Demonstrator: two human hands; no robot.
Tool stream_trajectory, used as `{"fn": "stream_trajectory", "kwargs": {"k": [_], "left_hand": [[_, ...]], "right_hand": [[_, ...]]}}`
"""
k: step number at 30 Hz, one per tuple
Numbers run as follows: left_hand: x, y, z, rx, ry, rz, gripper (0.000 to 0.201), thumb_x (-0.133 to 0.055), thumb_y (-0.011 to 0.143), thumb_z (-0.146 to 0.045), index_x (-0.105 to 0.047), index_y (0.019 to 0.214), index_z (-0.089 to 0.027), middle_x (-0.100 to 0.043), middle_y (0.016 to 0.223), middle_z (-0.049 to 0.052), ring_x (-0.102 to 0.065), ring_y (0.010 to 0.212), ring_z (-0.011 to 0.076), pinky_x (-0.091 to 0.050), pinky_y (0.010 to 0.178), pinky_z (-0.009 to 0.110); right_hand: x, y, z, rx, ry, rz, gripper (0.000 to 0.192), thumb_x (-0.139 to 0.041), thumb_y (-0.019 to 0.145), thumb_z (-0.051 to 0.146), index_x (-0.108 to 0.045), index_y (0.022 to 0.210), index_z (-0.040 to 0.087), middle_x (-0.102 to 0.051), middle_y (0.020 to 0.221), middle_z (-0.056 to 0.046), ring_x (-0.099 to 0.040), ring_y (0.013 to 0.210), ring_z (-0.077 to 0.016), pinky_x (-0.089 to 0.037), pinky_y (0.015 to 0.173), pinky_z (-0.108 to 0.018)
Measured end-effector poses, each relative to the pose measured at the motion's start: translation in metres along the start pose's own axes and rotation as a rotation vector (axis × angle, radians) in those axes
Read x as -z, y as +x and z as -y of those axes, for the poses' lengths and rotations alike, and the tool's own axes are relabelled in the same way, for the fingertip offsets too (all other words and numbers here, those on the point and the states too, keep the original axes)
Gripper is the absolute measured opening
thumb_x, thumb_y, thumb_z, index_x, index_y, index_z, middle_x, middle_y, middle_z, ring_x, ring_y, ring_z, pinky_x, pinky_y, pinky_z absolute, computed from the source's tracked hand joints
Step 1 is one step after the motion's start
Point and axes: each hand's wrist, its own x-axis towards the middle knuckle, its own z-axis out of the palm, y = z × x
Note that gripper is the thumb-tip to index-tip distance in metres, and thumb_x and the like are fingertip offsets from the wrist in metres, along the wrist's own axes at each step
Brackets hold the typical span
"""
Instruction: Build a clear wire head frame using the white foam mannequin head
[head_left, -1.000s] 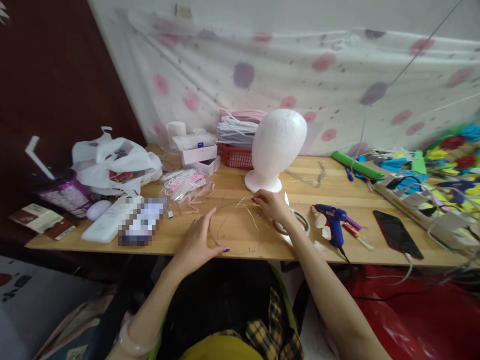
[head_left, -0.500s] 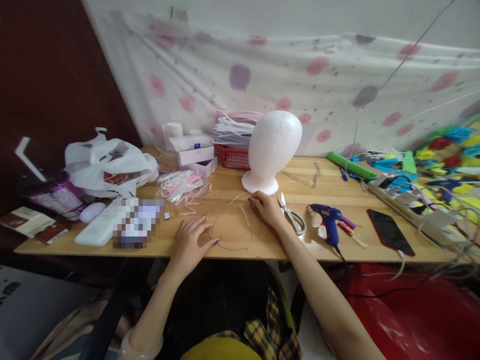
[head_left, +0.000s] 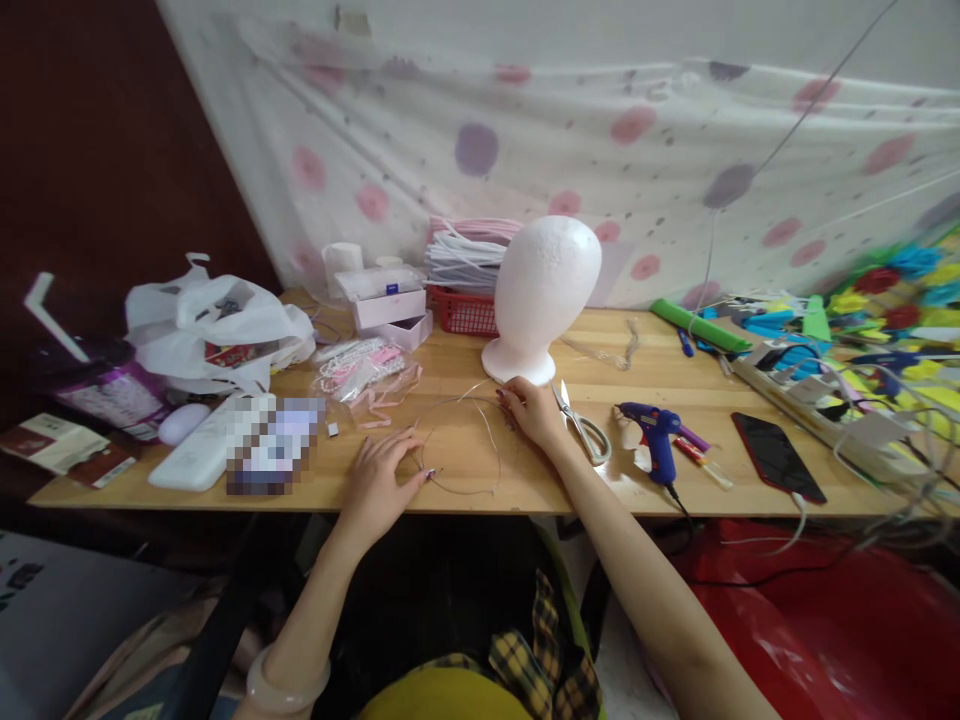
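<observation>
Left hand (head_left: 379, 476) flat, pinning my wire hoop (head_left: 459, 450) at nine o'clock; right hand (head_left: 534, 411) pinching its ends at two, steadying them; foam head (head_left: 544, 290) at twelve.

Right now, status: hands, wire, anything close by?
Left hand flat on the wire hoop, near side. Right hand pinching its far end. Foam head just behind, scissors right of the right hand.

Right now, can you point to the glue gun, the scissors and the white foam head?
glue gun (head_left: 654, 430), head camera view, on its blue body.
scissors (head_left: 587, 434), head camera view, on the handle loops.
white foam head (head_left: 546, 282), head camera view, on the rounded front of the head.
</observation>
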Motion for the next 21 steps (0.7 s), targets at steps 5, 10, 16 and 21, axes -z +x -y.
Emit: {"fn": "stream_trajectory", "kwargs": {"k": [5, 10, 16, 21], "left_hand": [[0.000, 0.024, 0.011, -0.034, 0.011, 0.059, 0.030, -0.064, 0.085, -0.027, -0.064, 0.114, -0.018, -0.065, 0.133, 0.015, -0.058, 0.126, 0.0300, -0.042, 0.110, 0.052], [0.006, 0.058, 0.029, -0.044, 0.047, 0.099, 0.034, -0.066, 0.084, -0.032, -0.064, 0.114, -0.016, -0.066, 0.128, 0.016, -0.058, 0.124, 0.0329, -0.043, 0.107, 0.052], [0.008, 0.087, 0.035, -0.094, 0.045, 0.135, 0.023, -0.064, 0.091, -0.029, -0.066, 0.109, -0.014, -0.069, 0.117, 0.012, -0.063, 0.113, 0.0266, -0.047, 0.102, 0.051], [0.006, 0.096, 0.029, -0.092, -0.048, 0.068, 0.026, -0.063, 0.092, -0.032, -0.066, 0.111, -0.015, -0.068, 0.119, 0.010, -0.065, 0.110, 0.0244, -0.051, 0.098, 0.050]], "right_hand": [[0.005, -0.002, 0.001, -0.013, -0.048, 0.008, 0.017, -0.055, 0.088, 0.033, -0.063, 0.077, 0.022, -0.068, 0.066, -0.003, -0.063, 0.067, -0.0212, -0.045, 0.064, -0.029], [0.010, -0.004, -0.004, -0.039, -0.069, -0.003, 0.020, -0.053, 0.089, 0.034, -0.064, 0.078, 0.022, -0.071, 0.073, -0.005, -0.063, 0.069, -0.0208, -0.044, 0.064, -0.028], [0.016, -0.015, -0.001, -0.032, -0.074, 0.012, 0.021, -0.055, 0.090, 0.036, -0.065, 0.079, 0.022, -0.070, 0.070, -0.004, -0.063, 0.067, -0.0206, -0.042, 0.062, -0.028], [0.022, -0.028, 0.006, -0.023, -0.083, 0.027, 0.020, -0.055, 0.091, 0.035, -0.065, 0.078, 0.023, -0.070, 0.069, -0.003, -0.061, 0.061, -0.0200, -0.041, 0.060, -0.028]]}}
